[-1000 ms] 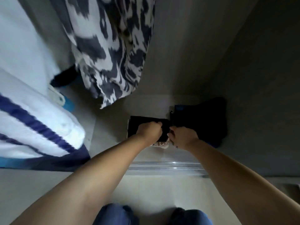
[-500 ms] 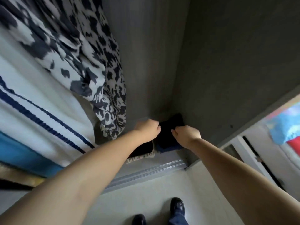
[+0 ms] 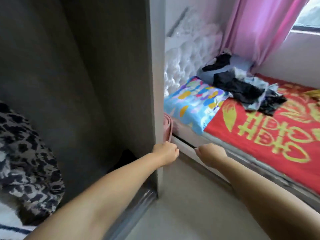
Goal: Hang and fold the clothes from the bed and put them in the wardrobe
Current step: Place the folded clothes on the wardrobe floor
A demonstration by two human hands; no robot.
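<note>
Both arms reach forward from the bottom of the view. The left hand (image 3: 165,152) is in front of the right edge of the wardrobe (image 3: 86,84), and its fingers are curled into a loose fist with nothing inside. The right hand (image 3: 212,152) is just beside it, a small gap between them, in front of the low side of the bed (image 3: 251,163); its fingers are also curled and hold nothing that I can see.

The wardrobe fills the left half of the view, with dark grey inner walls. At the lower left inside it hangs a cloth with black and white spots (image 3: 27,158), and under it a white cloth with a dark blue stripe (image 3: 12,227) shows. Low in the back corner of the wardrobe, just above the left forearm, lies something dark (image 3: 125,159); it is too dim to tell what it is.

The bed stands to the right, covered with a red blanket (image 3: 270,132) that has yellow signs on it. A pile of clothes (image 3: 240,85), black and pale blue, lies loose at the far end of the bed, well apart from both hands. Beside the pile is a blue pillow with coloured spots (image 3: 194,103). A pink rolled mat (image 3: 167,129) stands between the wardrobe edge and the bed. A pink curtain (image 3: 259,28) hangs behind the bed
</note>
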